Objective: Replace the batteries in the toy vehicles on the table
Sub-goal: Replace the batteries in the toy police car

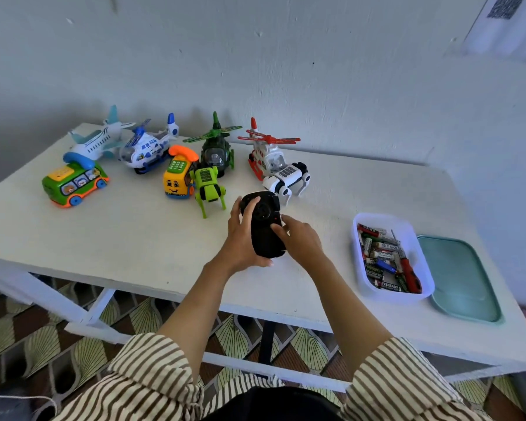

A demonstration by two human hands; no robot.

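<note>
A black toy vehicle (263, 221) is turned underside up above the middle of the white table (134, 238). My left hand (240, 238) grips its left side, thumb under the near end. My right hand (301, 240) holds its right edge, fingertips on the black underside. A white tub (424, 288) at the right holds several batteries (377, 253) and a red-handled screwdriver (409, 270).
Toys stand along the back: a pale blue plane (99, 139), a blue helicopter (148, 148), a green bus (73, 183), a yellow phone car (178, 176), a green robot dog (208, 185), a dark green helicopter (216, 150), a red helicopter (266, 153), a white robot dog (286, 179). A teal lid (459, 278) lies far right.
</note>
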